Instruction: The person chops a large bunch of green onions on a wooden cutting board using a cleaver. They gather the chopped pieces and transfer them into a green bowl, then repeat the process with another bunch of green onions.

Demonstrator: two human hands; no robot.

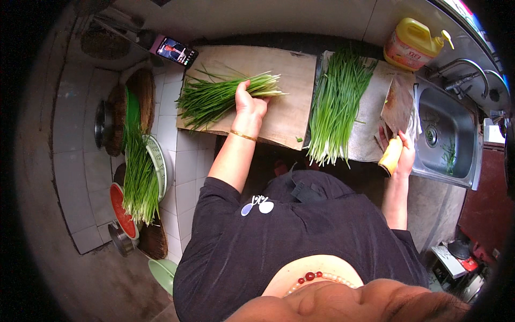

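A bunch of long green stalks with white ends, likely garlic chives (213, 94), lies on a wooden board (297, 108). My left hand (250, 101) is closed around it near the white ends. At the right, my right hand (404, 155) grips a cleaver (397, 106) by its pale handle, with the broad blade pointing away from me at the sink's left edge. Between the hands, a larger bunch of the same greens (342, 104) rests on a grey surface (372, 137), white ends towards me. A small cut green piece (299, 139) sits near the board's front right corner.
The steel sink (462, 133) holds green scraps under a tap (466, 76). A yellow pump bottle (410, 44) stands behind. A phone (176, 51) leans at the board's back left corner. Further left, more greens (141, 181) lie over a white basket (157, 165) and a red bowl (122, 209).
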